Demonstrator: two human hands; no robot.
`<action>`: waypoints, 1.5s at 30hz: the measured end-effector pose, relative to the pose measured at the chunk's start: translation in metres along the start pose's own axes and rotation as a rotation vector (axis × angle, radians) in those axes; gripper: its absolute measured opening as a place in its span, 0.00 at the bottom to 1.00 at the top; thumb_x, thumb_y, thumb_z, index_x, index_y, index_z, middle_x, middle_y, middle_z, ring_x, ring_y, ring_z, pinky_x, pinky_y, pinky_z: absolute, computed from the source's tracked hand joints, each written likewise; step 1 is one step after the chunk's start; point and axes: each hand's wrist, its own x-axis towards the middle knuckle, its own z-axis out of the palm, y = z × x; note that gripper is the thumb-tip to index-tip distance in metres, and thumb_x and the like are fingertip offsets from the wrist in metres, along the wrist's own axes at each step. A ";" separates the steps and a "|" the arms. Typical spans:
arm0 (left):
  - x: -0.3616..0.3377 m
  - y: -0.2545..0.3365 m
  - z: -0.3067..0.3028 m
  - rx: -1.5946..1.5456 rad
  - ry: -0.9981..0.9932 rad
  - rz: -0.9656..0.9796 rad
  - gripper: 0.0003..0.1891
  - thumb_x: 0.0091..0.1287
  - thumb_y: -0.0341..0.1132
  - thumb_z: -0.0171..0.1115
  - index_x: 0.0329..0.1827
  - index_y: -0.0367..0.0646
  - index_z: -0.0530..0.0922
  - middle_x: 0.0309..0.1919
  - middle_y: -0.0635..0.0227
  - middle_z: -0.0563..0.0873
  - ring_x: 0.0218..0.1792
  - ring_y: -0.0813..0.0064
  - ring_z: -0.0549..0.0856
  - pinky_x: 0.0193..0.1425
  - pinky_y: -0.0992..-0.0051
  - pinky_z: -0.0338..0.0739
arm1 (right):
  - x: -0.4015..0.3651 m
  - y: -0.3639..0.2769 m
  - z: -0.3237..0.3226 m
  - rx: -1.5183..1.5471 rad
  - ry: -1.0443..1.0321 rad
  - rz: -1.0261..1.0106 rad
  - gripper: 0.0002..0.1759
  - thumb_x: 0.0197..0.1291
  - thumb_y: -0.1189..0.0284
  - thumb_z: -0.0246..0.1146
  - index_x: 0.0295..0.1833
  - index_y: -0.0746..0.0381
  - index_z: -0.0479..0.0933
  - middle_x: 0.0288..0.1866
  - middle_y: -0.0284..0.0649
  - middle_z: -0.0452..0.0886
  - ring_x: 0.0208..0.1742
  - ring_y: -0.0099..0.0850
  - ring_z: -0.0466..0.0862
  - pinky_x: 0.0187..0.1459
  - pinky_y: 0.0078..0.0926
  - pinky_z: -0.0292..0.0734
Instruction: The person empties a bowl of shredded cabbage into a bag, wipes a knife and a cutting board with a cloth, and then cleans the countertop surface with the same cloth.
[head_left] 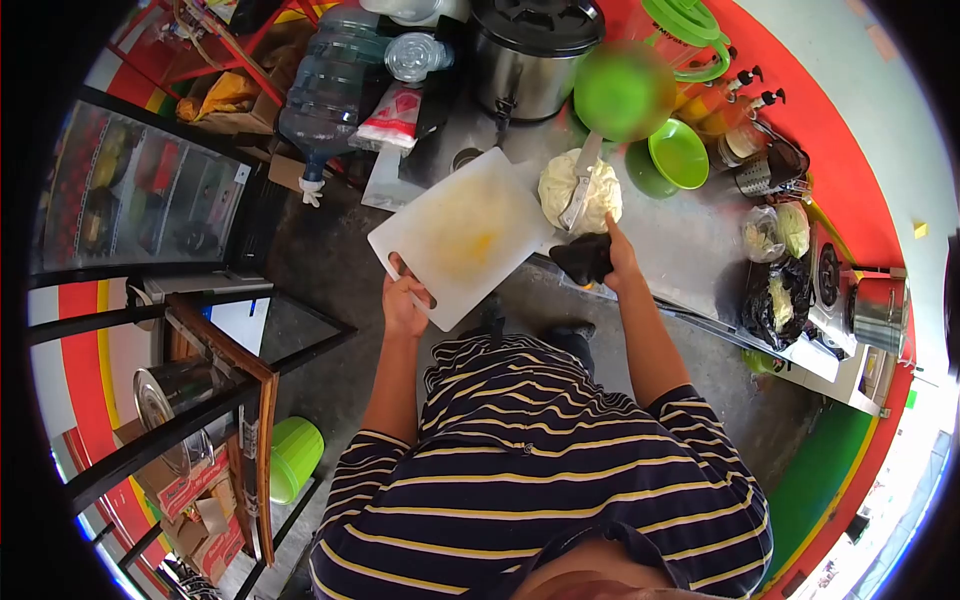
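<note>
My left hand (404, 305) grips a white cutting board (460, 225) by its handle slot, fingers through the opening. The board is tilted and has a yellow stain. A dark cloth or bag (583, 260) hangs in my right hand (622, 258), whose fingers are closed round its edge. Just beyond that hand, a pale cabbage (552, 186) rests on the metal counter, its right edge close to my fingertips. Across the cabbage lies a knife (580, 188), blade pointing away from me.
Green bowls (680, 153) and a steel pot with black lid (535, 70) stand at the back of the metal counter (690, 235). Pump bottles (735, 110) line the right wall. Large water bottles (335, 90) are at back left, a glass-door fridge (140, 185) further left.
</note>
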 end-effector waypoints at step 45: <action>0.172 0.021 0.050 1.822 -0.331 0.472 0.12 0.60 0.33 0.77 0.45 0.42 0.88 0.50 0.56 0.85 0.53 0.50 0.85 0.60 0.58 0.81 | -0.066 0.046 0.089 -0.447 -0.136 -0.164 0.20 0.72 0.69 0.68 0.60 0.74 0.82 0.54 0.45 0.90 0.52 0.32 0.88 0.58 0.30 0.81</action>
